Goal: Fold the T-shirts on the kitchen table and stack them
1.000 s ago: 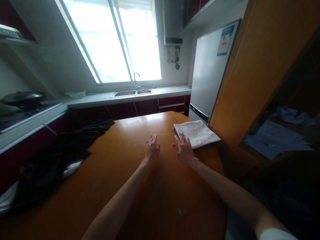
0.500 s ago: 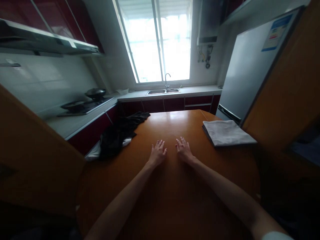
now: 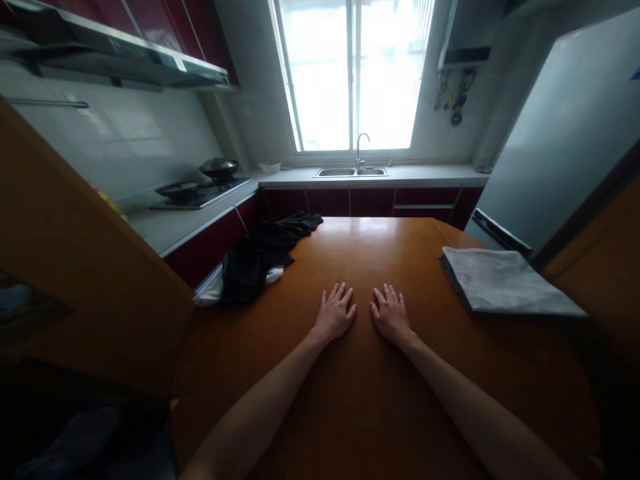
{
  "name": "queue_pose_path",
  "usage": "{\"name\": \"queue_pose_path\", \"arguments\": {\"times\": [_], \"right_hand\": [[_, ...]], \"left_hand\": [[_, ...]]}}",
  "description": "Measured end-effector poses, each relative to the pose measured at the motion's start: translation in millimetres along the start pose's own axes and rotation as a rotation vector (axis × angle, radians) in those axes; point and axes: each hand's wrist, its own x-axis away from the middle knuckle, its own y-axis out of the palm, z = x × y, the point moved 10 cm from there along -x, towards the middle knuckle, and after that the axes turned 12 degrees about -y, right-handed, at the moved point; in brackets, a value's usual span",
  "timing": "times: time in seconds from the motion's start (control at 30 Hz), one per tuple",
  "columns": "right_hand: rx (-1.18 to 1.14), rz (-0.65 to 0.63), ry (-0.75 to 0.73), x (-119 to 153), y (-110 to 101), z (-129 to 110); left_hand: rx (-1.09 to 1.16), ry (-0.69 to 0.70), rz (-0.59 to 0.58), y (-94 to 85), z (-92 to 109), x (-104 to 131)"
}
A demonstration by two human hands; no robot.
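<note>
My left hand (image 3: 335,315) lies flat on the wooden table (image 3: 370,413), palm down with its fingers spread. Beside it, a small gap away, my right hand (image 3: 392,313) rests the same way on the tabletop. Neither hand holds anything. Left of my left hand, a crumpled heap of black cloth (image 3: 250,263) lies along the table's far left edge, with white cloth (image 3: 209,289) showing from under it. To the right of my right hand sits a neatly folded grey cloth (image 3: 505,280), with a darker layer beneath.
A counter with a double sink (image 3: 336,173) and faucet (image 3: 359,150) runs below the window. Pans (image 3: 219,168) stand on the stove (image 3: 200,195) at left, under a range hood (image 3: 130,60). A fridge (image 3: 560,127) stands at right, and a wooden panel (image 3: 100,267) rises at left.
The view has turned slightly, so the room and the cloths sit differently in it. Both hands stay flat on the table, with nothing taken hold of.
</note>
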Motion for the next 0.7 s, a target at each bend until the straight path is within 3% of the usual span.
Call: {"name": "queue_pose_path", "arguments": {"times": [0.7], "right_hand": [[0.024,0.006,0.007,-0.4,5.0,3.1]], "left_hand": [[0.009,-0.009,-0.020,-2.0,-3.8,2.6]]}}
